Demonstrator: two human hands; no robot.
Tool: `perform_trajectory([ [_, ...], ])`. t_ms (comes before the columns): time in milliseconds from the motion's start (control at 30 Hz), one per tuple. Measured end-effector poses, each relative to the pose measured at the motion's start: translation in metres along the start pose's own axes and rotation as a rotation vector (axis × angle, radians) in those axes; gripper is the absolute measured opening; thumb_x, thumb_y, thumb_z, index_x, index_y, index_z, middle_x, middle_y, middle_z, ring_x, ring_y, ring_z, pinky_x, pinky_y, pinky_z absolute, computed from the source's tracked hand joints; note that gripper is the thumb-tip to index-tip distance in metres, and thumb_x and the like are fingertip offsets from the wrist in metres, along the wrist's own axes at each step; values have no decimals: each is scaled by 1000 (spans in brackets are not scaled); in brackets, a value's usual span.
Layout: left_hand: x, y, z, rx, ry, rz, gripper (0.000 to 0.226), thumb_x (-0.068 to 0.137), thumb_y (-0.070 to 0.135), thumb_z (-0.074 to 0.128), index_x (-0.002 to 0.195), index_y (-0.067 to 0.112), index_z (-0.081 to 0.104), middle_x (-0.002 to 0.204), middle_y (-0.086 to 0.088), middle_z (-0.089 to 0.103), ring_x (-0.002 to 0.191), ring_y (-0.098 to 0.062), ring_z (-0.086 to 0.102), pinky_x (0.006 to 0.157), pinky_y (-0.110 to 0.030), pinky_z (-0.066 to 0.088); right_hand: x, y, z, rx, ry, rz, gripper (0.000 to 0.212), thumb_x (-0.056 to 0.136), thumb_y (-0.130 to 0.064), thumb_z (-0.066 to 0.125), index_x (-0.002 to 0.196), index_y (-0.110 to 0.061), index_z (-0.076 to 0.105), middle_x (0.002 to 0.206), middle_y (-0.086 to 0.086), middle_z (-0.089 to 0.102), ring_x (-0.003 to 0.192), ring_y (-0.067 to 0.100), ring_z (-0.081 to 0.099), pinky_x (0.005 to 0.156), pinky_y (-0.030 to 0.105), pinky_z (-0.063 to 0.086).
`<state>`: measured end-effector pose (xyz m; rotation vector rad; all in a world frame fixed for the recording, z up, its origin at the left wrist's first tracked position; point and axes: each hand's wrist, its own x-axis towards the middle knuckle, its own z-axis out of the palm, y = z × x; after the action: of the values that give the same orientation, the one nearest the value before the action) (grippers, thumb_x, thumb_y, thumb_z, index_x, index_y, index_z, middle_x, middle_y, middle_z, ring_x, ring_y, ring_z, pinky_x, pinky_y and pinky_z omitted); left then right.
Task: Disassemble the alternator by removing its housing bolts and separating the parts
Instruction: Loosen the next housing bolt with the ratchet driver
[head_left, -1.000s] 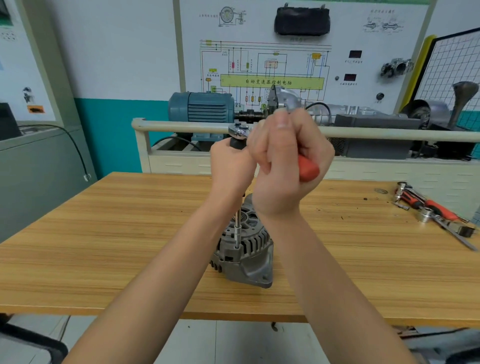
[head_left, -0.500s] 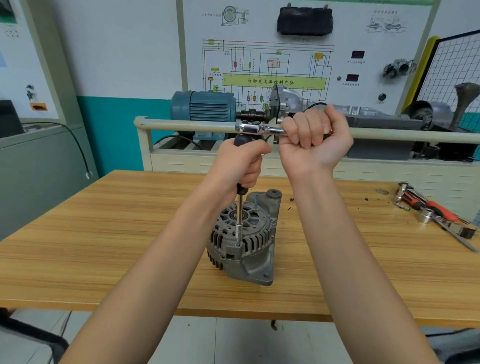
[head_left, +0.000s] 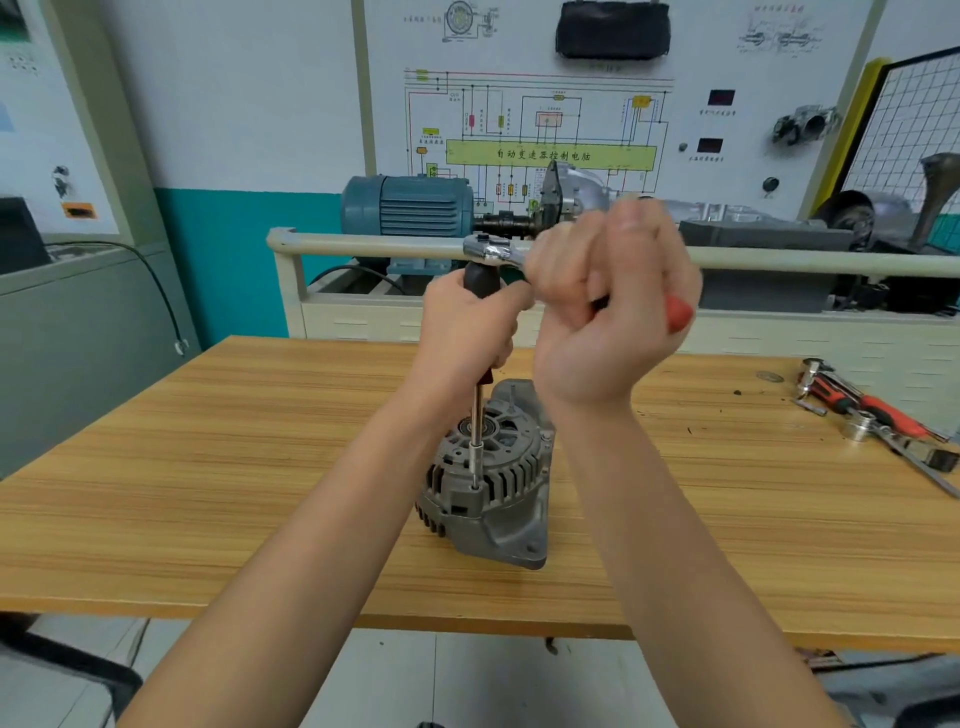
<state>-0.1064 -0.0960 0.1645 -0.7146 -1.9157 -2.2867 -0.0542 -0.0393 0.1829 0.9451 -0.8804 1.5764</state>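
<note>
Centrally in the frame, the alternator (head_left: 488, 488) stands on the wooden table (head_left: 208, 467), vented face up so its housing bolts can be reached from above. The left hand (head_left: 467, 332) wraps the dark upper shaft of the long extension (head_left: 476, 436), probably to keep its tip seated on a bolt. The right hand (head_left: 613, 312), blurred, has its grip clenched on the red-handled ratchet (head_left: 498, 249), apparently swinging it. Spare tools (head_left: 878, 415) lie at right.

Single head view, looking forward and down from above and behind the right hand (head_left: 613, 312), close in. Table (head_left: 208, 467) spreads below the hand; wall panel (head_left: 530, 119) stands beyond it.
</note>
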Motion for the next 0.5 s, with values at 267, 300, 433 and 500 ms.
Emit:
perform_trajectory([
  [267,5,10,-11,-122,-338,-28,41,88,-2,57,54,14,40,42,2,34,35,-12,29,40,-22,25,35,12,-46,767,379,670,61,99,-16,26,39,-14,36,30,-3,24,36,10,7,38,20,17],
  [300,4,10,-9,-132,-344,-36,44,89,-2,55,53,15,36,40,3,30,33,-11,25,38,-20,22,35,13,-47,793,401,677,60,99,-17,27,39,-14,36,30,-3,24,35,10,7,37,20,18],
  [433,5,7,-5,-114,-230,-38,46,91,0,53,55,18,31,40,6,26,31,-8,19,37,-18,16,27,5,-37,623,344,576,57,97,-13,28,41,-16,36,32,-4,25,33,11,13,38,23,20],
  [500,5,7,-1,-89,-103,-35,43,89,-2,53,59,19,31,41,6,25,34,-9,18,38,-18,16,18,0,-25,444,229,449,56,96,-10,29,41,-17,37,34,-5,27,36,11,13,41,24,19],
])
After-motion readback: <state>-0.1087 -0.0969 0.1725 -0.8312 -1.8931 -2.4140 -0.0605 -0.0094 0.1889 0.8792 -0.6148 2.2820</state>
